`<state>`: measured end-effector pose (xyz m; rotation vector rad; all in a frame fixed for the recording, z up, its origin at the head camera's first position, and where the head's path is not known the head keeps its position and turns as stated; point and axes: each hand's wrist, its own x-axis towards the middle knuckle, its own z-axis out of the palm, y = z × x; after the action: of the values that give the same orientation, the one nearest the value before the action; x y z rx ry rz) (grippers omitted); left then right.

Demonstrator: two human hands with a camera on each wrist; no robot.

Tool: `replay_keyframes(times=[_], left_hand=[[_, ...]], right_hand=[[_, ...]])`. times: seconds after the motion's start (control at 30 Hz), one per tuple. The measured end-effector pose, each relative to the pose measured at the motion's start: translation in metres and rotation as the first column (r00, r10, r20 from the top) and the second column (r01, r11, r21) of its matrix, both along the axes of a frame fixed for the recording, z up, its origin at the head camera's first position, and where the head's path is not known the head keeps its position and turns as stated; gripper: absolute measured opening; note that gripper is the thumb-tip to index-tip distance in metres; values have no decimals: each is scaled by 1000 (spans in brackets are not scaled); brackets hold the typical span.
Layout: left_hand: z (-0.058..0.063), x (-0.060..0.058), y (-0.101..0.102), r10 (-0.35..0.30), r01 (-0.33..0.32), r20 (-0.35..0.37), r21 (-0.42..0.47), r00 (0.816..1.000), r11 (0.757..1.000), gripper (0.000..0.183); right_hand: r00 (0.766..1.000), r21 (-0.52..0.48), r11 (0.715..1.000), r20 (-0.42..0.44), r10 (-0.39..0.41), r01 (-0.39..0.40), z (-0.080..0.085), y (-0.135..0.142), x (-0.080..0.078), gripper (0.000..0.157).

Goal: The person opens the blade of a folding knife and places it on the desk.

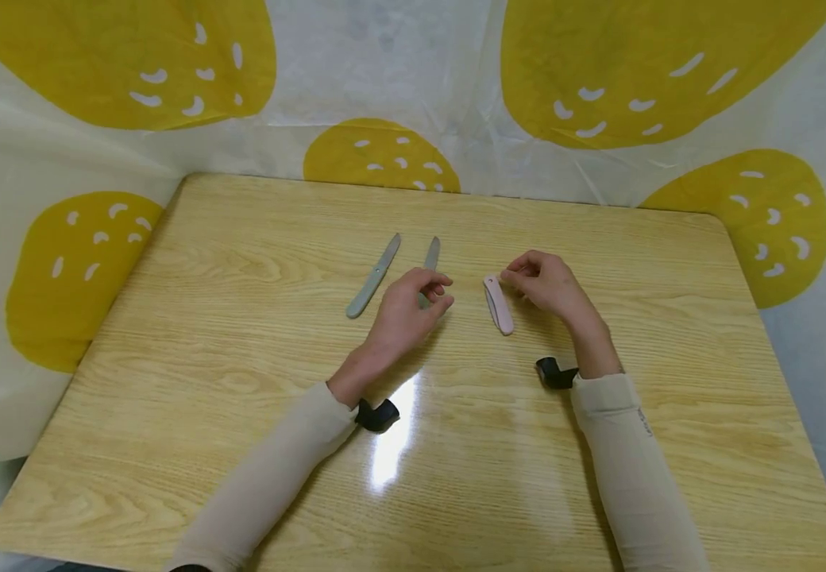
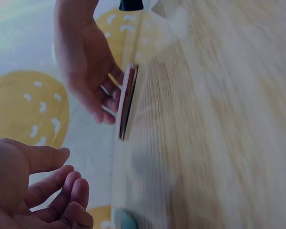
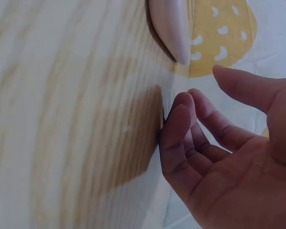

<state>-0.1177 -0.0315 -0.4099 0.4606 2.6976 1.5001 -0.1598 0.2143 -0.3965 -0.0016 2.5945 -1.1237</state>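
Observation:
A folded pink pocket knife (image 1: 499,307) lies on the table between the hands. My right hand (image 1: 543,280) is just to its right, fingers loosely bent and thumb apart, with nothing held. In the right wrist view, the pink handle (image 3: 170,28) appears above the fingertips. My left hand (image 1: 406,310) hovers over an unfolded knife with a green handle, covering most of that handle; its blade (image 1: 432,253) points away beyond the hand. Those fingers curve loosely around empty space in the left wrist view. Farther left lies another unfolded green knife (image 1: 373,278), blade pointing away.
The wooden table (image 1: 206,349) has rounded corners. Behind it hangs a white sheet (image 1: 384,63) with yellow patterns, which also runs along both sides. A black wrist camera (image 1: 379,415) sticks out at the left cuff, another black camera (image 1: 554,373) at the right.

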Motion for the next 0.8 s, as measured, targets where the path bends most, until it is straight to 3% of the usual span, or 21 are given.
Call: replay_keyframes(times=[0.17,0.47,0.63,0.8], left_hand=[[2,-3,18,-51,54,47,-55,998,997,25],[-1,-12,46,-136,145,70,-149,988,978,26],[-4,-14,58,-165,184,100,-226,981,957,31],[-6,-15,67,-202,218,84,-317,976,923,34]], right_hand=[[1000,-23,999,-1,-31,31,-1,1,-1,36],[998,-47,997,-21,-57,56,-3,7,-1,35],[996,-54,996,-46,-70,68,-4,10,0,35],[995,-79,993,-50,-86,82,-6,12,0,35]])
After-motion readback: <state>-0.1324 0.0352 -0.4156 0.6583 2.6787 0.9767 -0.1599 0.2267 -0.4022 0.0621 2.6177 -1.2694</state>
